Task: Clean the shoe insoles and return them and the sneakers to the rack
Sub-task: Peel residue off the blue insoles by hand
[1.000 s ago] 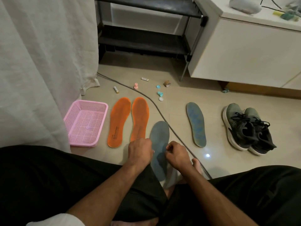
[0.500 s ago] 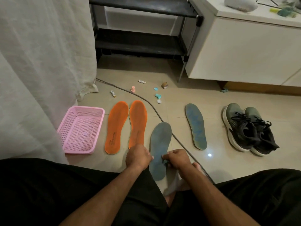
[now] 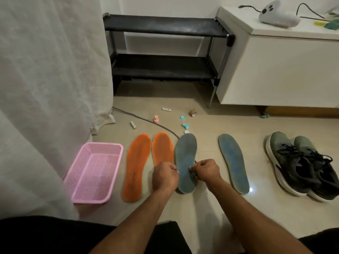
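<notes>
You are sitting on a pale tiled floor (image 3: 211, 213), looking down at your two bare hands. Your left hand (image 3: 165, 177) is curling its fingers round the left edge of a grey-blue foam insole (image 3: 185, 158), and your right hand (image 3: 207, 171) is pinching the same insole at its right edge, with something small and dark under its fingers (too small to tell what). The insole is lying lengthwise away from you, between your hands, over a grey cable (image 3: 146, 120) running across the floor. Just left of it, two orange foam insoles (image 3: 135, 165) are lying side by side, and beyond them a pink plastic mesh basket (image 3: 95, 171) is sitting beside a white curtain (image 3: 45, 79). To the right, apart from the held one, a second blue insole (image 3: 233, 162) is lying flat, and farther right a pair of grey-green sneakers with black laces (image 3: 300, 164) is standing together. Straight ahead, a black two-shelf shoe rack (image 3: 165, 68) is standing against the wall, next to a white cabinet (image 3: 284, 66).
</notes>
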